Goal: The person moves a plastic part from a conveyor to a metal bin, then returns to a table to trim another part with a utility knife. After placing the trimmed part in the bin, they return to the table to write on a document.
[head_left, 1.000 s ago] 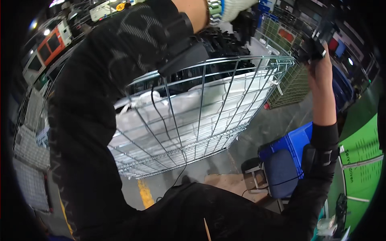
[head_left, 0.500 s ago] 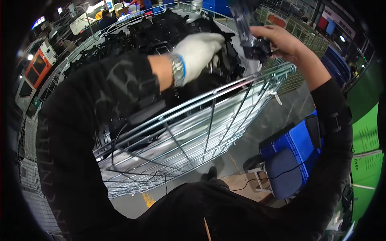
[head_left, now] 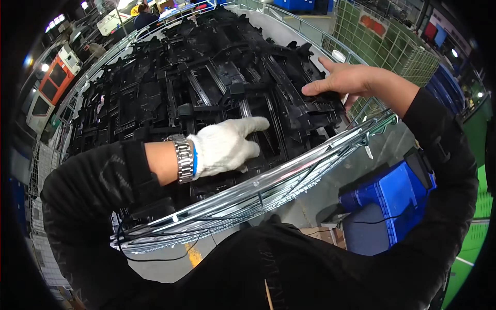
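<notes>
A wire mesh cage [head_left: 256, 184] in front of me holds a wide layer of black plastic parts [head_left: 139, 108], long frames with bars and notched edges. My left hand [head_left: 225, 145], in a white glove, reaches over the cage's near rim and hovers low over or rests on the parts; its fingers are spread with nothing between them. My bare right hand [head_left: 351, 81] is at the right side of the pile, thumb and fingers apart. Its thumb lies close to one long black part [head_left: 281, 77]; whether it touches is unclear. Some of its fingertips are hidden.
On the floor to the right stand a blue bin [head_left: 400, 188] and a dark seat [head_left: 364, 230]. Behind the cage's right side is a green mesh crate [head_left: 372, 46]. A black cable [head_left: 155, 260] hangs by the near rim. Another person [head_left: 145, 19] is far off at the back.
The black part my right hand held up at the right is out of that hand, apparently down on the pile. My right hand has come lower; my left hand has drawn back toward me.
</notes>
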A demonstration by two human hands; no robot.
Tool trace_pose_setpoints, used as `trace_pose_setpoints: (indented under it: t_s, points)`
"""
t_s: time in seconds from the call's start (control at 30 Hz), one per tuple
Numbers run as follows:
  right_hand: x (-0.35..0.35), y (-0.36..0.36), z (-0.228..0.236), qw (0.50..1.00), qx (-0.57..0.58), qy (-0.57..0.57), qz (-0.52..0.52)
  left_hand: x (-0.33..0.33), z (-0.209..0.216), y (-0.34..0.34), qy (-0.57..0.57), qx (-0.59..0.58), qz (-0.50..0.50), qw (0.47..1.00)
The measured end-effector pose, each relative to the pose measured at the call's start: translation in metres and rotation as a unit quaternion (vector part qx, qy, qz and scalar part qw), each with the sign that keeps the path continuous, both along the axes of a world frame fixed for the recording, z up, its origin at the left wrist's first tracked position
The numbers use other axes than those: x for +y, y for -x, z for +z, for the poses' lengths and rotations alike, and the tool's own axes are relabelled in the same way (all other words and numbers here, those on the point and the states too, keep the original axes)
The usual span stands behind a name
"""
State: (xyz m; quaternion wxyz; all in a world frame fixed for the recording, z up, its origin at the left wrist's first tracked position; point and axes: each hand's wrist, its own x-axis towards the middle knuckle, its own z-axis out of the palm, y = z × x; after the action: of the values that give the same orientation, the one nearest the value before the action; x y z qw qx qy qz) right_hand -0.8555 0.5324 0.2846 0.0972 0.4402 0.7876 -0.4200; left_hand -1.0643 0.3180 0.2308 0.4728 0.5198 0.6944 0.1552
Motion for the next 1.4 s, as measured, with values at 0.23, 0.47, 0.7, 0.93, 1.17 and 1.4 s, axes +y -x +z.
trace_pose_setpoints:
  t_s: [0.23, 0.47, 0.7, 0.93, 1.17, 1.4]
  points:
    - [-0.007, 0.016, -0.010, 0.979, -0.188, -0.033, 0.075, -0.003, -0.005, 0.015, 0.024, -0.080, -0.009, 0.996]
    - [0.015, 0.044, 0.021, 0.950, -0.260, -0.097, 0.143, -0.007, 0.000, 0.024, 0.016, -0.060, -0.068, 0.996]
    - [-0.012, 0.059, 0.014, 0.930, -0.272, -0.072, 0.235, -0.006, 0.013, 0.025, -0.071, 0.143, -0.253, 0.954]
    - [0.007, 0.058, -0.025, 0.880, -0.104, -0.336, 0.319, 0.013, 0.028, 0.018, 0.023, 0.216, -0.217, 0.952]
    - [0.020, 0.074, -0.049, 0.820, 0.009, -0.467, 0.330, 0.014, 0.022, 0.029, -0.050, 0.227, -0.216, 0.948]
    - [0.003, 0.064, -0.061, 0.801, 0.027, -0.469, 0.372, 0.002, 0.004, 0.032, -0.112, 0.238, -0.253, 0.931]
